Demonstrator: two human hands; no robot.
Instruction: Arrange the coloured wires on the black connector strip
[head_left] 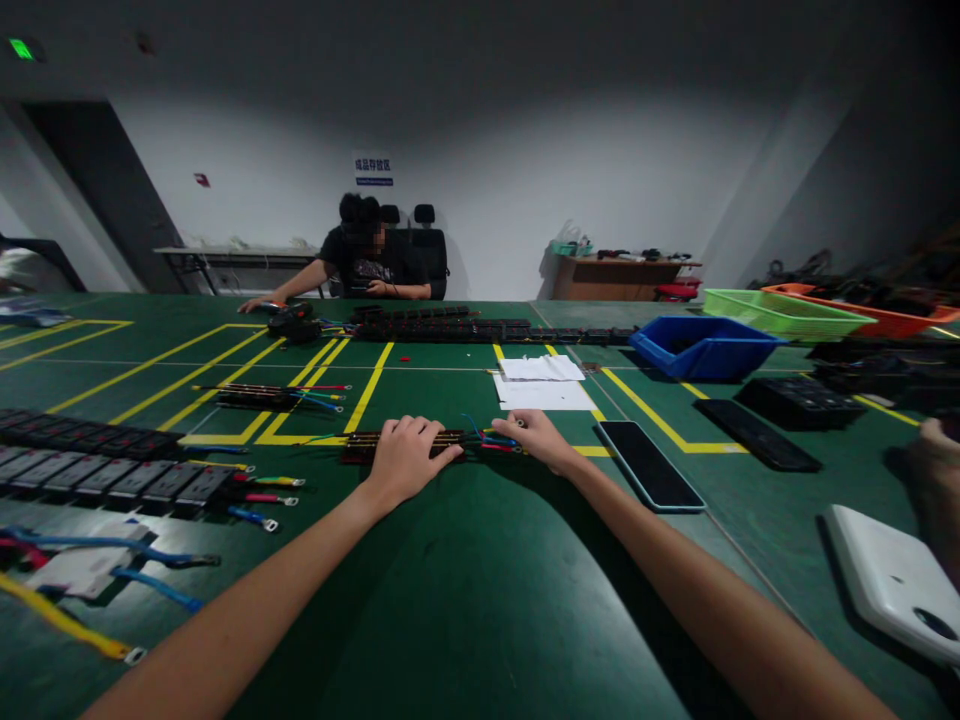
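Observation:
My left hand [409, 455] lies over a black strip [360, 446] with brass-coloured bars along its top, its fingers across the far side and its thumb along the near side. From the strip's right end come blue, red and green wires [487, 440], some ending in ring terminals. There my right hand [529, 437] is closed, thumb and fingers pinched at the wire ends; the exact wire between them is hard to make out. Farther back on the left lies a similar strip [255, 396] with red, green and blue wires. White paper sheets [544, 390] lie just beyond my right hand.
Long black socket strips [112, 480] with wires lie at left. A phone [649, 465], a black slab [757, 435], a white device [892, 580] and a blue bin [705, 350] are at right. Across the table sits a person [375, 265], one arm stretched toward black parts [294, 322].

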